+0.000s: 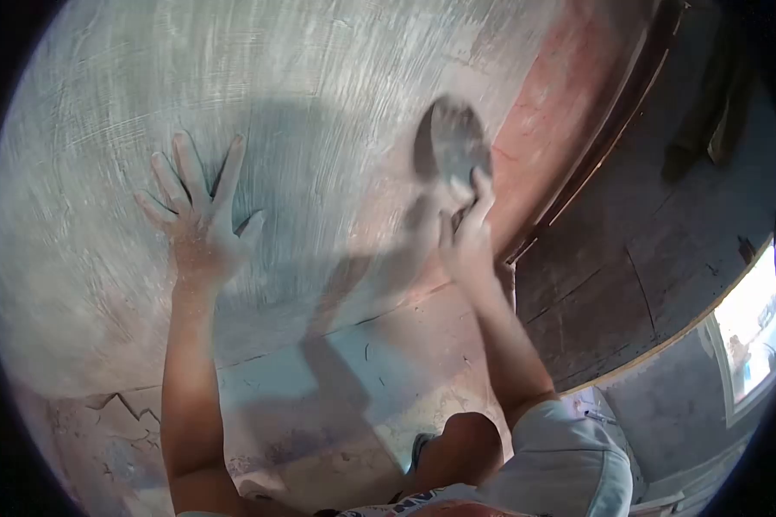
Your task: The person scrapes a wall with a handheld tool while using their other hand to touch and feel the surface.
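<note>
My left hand (197,224) lies flat with its fingers spread on a large pale grey wall surface (328,60) covered in streaky brush-like marks. White dust coats its fingers. To the right, my right hand (472,233) is wrapped round the handle of a rounded, dark grey flat hand tool (461,138), which is smeared by motion. The tool's face overlaps the wall near the border where the grey coat meets bare reddish plaster (547,112). Its exact kind I cannot tell. Shadows of my arms fall across the wall between the hands.
A dark raised edge (608,133) bounds the reddish strip on the right. Beyond it is a dark brown panelled surface (595,293). A bright window (750,327) shows at the lower right. Cracks (129,405) run along the lower left of the wall.
</note>
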The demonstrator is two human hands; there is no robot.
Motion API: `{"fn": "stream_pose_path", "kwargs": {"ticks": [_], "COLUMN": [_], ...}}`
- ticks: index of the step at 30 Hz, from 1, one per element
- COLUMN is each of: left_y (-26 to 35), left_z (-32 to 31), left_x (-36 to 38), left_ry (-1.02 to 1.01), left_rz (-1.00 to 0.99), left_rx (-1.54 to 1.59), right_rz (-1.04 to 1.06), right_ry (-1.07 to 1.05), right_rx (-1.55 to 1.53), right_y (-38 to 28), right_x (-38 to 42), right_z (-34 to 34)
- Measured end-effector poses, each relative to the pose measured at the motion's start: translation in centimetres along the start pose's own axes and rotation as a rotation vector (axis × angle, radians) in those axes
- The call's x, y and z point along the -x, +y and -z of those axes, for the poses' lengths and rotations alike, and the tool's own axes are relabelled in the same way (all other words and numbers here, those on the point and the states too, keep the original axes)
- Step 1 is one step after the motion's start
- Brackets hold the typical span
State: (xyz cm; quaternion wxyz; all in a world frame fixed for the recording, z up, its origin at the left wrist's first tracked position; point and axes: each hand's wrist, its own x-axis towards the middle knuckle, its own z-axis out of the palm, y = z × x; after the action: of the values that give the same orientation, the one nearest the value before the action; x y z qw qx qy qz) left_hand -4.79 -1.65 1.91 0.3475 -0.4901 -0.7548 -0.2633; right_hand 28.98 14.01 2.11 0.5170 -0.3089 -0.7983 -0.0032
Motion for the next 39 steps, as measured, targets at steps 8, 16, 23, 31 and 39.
{"fn": "stream_pose_path", "kwargs": {"ticks": [8, 16, 23, 31, 39], "left_y": [-0.1, -0.2, -0.2, -0.1, 0.1], "left_z": [-1.2, -0.4, -1.0, -0.2, -0.4], "left_x": [0.0, -0.2, 0.1, 0.0, 0.0], "left_ry": [0.128, 0.038, 0.099, 0.035, 0.057], "left_rz": [-0.013, 0.005, -0.028, 0.0, 0.01], "left_rx": [-0.004, -0.014, 0.02, 0.016, 0.026], "right_rz": [-0.003, 0.27, 0.076, 0.182, -0.079], "right_ry": [0.046, 0.119, 0.027, 0.032, 0.022], "right_rx": [0.038, 0.084, 0.094, 0.037, 0.011], "right_y": [-2.0, -0.3, -2.0, -0.2, -3.7], "right_x": [-4.1, -3.1, -6.3, -0.7, -7.6], "right_z": [1.0, -0.2, 2.1, -0.8, 1.3]}}
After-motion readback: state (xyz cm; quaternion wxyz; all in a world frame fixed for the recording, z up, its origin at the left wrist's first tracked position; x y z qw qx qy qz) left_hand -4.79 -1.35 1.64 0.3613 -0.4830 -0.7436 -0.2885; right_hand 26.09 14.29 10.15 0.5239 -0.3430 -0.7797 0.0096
